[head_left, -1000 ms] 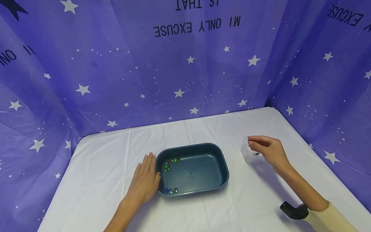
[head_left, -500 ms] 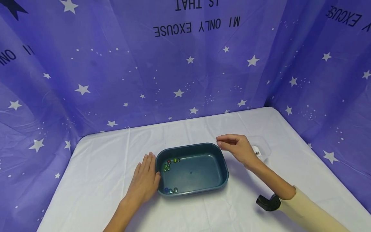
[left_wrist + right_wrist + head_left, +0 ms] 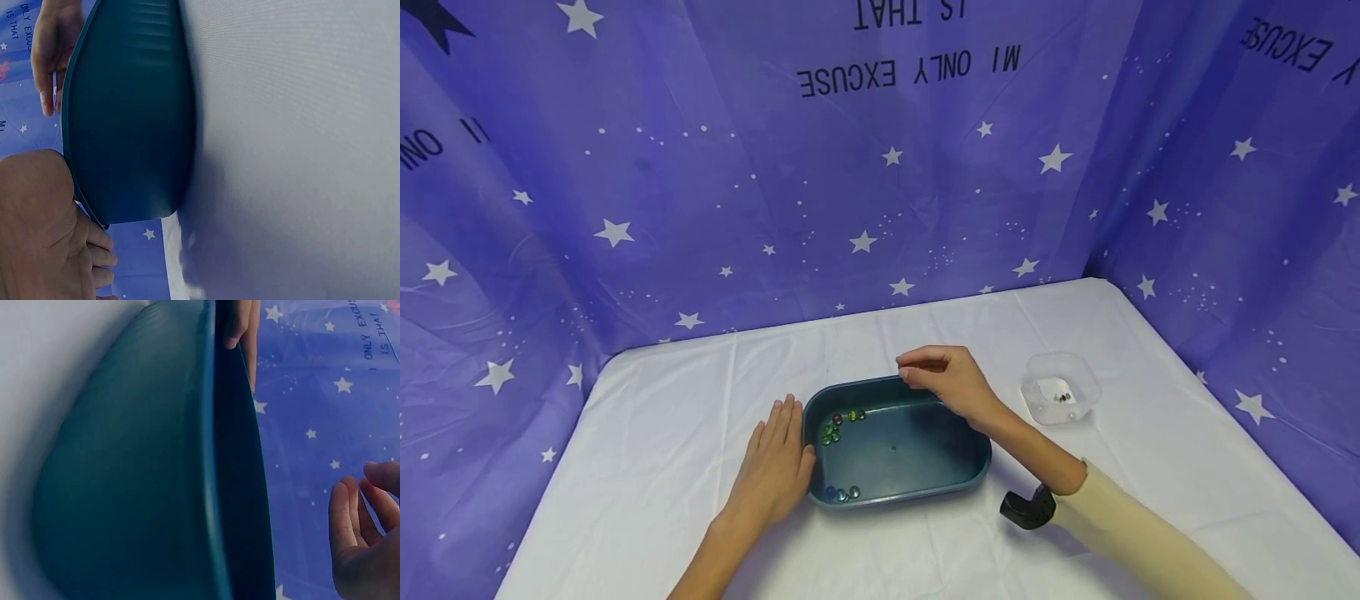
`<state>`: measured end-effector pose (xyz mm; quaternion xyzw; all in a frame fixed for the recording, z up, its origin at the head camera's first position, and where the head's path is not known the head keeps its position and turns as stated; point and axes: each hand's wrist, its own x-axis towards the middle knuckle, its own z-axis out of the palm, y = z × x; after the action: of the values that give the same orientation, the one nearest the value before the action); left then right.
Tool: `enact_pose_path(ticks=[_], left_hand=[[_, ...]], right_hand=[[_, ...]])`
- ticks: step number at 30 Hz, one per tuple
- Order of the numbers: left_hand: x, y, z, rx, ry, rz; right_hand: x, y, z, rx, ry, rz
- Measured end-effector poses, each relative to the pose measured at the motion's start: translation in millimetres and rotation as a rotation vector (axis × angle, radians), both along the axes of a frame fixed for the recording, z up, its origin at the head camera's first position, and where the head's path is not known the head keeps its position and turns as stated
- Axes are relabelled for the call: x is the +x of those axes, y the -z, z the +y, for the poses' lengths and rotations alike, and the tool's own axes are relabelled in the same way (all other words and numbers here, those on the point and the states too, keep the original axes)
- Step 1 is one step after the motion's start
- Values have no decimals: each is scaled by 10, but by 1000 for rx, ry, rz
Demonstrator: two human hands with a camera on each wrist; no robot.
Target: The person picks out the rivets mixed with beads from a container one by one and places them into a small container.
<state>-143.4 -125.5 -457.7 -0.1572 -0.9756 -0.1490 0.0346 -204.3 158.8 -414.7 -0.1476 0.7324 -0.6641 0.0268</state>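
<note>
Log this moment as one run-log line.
left hand: flat on table, against tray's left wall | right hand: fingers pinched above tray far rim, contents hidden | marbles: in tray | clear cup: right of tray

Dark teal tray (image 3: 925, 487): smooth moulded plastic, faint sheen; ribbed outer wall in my left wrist view. Marbles (image 3: 833, 429) inside: glossy glass, by the look. Small tub (image 3: 1086, 385), to the right: clear, glossy plastic. Tablecloth (image 3: 662, 433): white, matt, creased. Backdrop (image 3: 700, 208): purple starred sheet, thin, wrinkled, slightly shiny. My sleeve (image 3: 1142, 542): cream, matt cloth.
</note>
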Motion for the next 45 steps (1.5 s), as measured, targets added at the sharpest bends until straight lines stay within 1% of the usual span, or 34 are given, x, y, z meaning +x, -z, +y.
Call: enact_pose_path(ticks=[10, 19, 24, 28, 34, 39, 45], left_hand=[[3, 21, -16, -1, 0, -4], [-7, 28, -17, -9, -4, -2], [-8, 25, -16, -10, -2, -3], [-15, 24, -11, -14, 4, -2], [-22, 12, -2, -15, 14, 6], [-26, -2, -2, -11, 14, 11], [-24, 15, -8, -13, 13, 3]], right_hand=[[-55, 106, -325, -20, -75, -90], [-108, 179, -587, -56, -108, -194], [-120, 300, -705, -43, -97, -267], [-103, 399, -787, 9, -102, -290], [-89, 474, -858, 115, -133, -276], [-111, 528, -871, 199, -154, -230], [-78, 593, -900, 359, -176, -140]])
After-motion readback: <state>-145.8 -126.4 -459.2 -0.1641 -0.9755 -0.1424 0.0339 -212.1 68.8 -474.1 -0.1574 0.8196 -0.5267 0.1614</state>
